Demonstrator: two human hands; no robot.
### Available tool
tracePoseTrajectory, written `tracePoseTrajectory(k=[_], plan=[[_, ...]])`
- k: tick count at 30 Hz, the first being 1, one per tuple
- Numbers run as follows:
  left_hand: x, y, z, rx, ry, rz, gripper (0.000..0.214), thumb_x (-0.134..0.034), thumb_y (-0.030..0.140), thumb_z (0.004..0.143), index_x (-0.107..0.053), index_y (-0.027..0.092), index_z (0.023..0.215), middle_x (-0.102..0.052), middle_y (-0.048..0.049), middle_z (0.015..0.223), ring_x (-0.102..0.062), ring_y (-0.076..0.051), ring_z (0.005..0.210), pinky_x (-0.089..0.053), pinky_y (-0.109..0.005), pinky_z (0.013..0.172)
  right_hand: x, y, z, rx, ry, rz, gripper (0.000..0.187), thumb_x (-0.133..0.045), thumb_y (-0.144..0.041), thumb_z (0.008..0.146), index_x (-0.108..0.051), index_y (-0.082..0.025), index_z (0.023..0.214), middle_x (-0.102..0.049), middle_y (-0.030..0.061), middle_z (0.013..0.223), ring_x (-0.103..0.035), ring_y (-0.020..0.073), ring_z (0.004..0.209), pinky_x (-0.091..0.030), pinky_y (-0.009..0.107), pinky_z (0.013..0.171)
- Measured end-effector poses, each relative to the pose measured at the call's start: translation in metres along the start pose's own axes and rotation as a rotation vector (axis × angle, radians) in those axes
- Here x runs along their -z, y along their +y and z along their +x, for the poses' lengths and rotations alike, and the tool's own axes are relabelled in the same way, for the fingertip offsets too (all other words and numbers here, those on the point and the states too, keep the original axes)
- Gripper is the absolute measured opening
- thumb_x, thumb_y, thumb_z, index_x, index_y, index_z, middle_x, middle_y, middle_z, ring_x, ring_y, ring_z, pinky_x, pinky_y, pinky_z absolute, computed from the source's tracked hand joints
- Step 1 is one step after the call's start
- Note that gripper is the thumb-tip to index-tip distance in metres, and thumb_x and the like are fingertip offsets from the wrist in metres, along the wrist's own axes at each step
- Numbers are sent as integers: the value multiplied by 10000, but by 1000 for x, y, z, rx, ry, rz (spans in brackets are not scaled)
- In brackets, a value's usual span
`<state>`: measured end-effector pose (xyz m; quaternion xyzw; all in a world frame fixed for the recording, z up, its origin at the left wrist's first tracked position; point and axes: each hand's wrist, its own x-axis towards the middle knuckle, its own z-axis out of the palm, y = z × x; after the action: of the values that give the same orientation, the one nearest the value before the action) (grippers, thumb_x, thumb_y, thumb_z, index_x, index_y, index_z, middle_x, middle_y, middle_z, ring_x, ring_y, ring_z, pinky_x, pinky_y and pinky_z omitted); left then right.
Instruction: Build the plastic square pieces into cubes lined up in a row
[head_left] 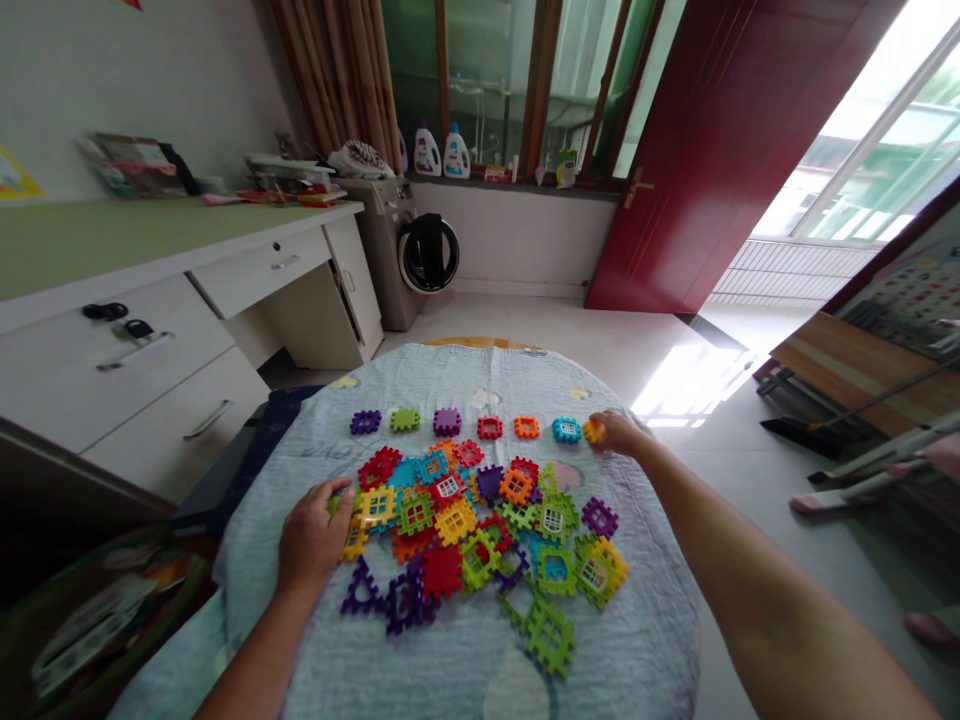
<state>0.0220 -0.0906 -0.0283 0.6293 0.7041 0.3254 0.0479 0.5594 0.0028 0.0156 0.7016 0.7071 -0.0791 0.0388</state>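
Pale-blue cloth (300,640) drapes a round bench (480,342), where a heap of interlocking blocks (465,535) lies below a spaced row of six (447,421). The left hand (311,535) curls at the heap's edge, its grip on a green block (334,505) unclear; the right hand (622,432) pinches a yellow block (594,432) just beyond the row, where light, level fingertips should spare the blue neighbour (567,430).

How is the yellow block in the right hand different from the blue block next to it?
The yellow block is yellow, while the blue block is bright blue. The right hand has its fingers on the yellow block, but no hand touches the blue block. The yellow block is partly hidden by those fingers; the blue block shows a white grid in its middle. Both are at the row's right end.
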Motion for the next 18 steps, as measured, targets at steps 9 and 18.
tracePoseTrajectory(k=[9,18], plan=[[-1,-1,-1,5,-26,24,429,-373,494,834,-645,186,955,-707,-109,1021,-651,-279,976,-499,-394,892,-6,0,3,-11,-43,-27,474,-686,-219,688,-646,-191,1159,-655,105,1161,-617,232,1047,-438,267,849],[0,-1,-1,9,-23,10,411,-385,480,842,-649,189,961,-706,-102,1019,-651,-270,973,-500,-386,897,-8,4,9,4,-62,-38,479,-690,-231,668,-637,-135,1134,-631,146,1177,-619,255,1033,-442,283,851]])
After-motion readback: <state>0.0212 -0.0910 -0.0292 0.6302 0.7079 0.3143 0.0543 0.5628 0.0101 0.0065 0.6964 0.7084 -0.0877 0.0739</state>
